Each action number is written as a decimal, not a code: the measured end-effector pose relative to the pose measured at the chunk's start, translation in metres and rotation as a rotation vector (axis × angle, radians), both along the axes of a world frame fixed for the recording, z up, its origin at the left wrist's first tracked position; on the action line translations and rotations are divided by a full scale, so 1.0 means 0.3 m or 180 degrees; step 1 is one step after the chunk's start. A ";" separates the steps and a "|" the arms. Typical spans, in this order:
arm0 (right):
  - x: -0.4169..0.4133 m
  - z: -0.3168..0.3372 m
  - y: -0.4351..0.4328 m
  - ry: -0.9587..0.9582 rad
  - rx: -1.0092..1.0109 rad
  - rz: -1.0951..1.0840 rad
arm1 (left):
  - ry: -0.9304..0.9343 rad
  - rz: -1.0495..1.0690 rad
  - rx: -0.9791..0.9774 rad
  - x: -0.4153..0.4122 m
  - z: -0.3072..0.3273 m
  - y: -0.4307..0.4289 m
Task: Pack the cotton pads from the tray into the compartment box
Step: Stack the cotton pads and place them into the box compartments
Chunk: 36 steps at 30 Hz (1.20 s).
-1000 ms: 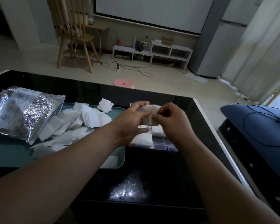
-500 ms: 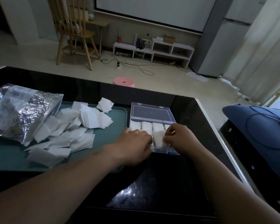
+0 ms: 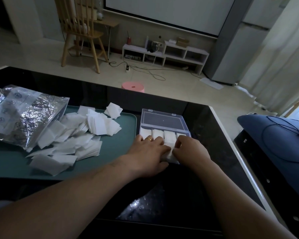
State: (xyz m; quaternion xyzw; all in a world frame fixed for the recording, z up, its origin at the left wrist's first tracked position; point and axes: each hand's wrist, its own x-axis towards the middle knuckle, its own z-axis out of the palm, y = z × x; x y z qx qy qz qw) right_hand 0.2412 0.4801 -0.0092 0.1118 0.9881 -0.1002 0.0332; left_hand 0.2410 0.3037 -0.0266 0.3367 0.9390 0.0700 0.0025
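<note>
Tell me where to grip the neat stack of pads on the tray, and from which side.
Pinch the neat stack across its flat faces, coming down from above where its layered edges show. It leans on the loose pads, so squeezing the faces likely keeps it together.

I see a loose heap of white square cotton pads (image 3: 93, 123) spread over the far part of the teal rounded-corner plastic tray (image 3: 123, 149), which lies on the left side of the glossy black counter (image 3: 209, 135). A small stack sits at the tray's far right corner. Just beside the tray's right edge is the clear plastic compartment box (image 3: 162, 118), its lid lying open toward the counter's far edge. The far compartments are packed with white pads; the near row is covered from my view.
</note>
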 end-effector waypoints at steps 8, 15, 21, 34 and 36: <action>0.016 -0.001 -0.004 0.0021 0.0231 0.0017 | -0.0078 -0.0119 -0.0107 -0.006 -0.006 0.022; 0.027 0.016 -0.012 0.0147 0.0130 0.0175 | 0.0045 0.0006 -0.0009 -0.002 -0.012 0.015; 0.026 0.046 -0.102 0.0689 -0.0346 0.0332 | 0.0265 0.0141 0.0445 0.026 0.045 -0.076; -0.129 0.032 -0.672 0.0453 -0.0395 0.1754 | -0.0320 0.1813 0.1953 -0.067 0.176 -0.735; -0.158 0.010 -0.715 0.0413 -0.0258 0.1820 | -0.0409 0.1880 0.2178 -0.086 0.189 -0.756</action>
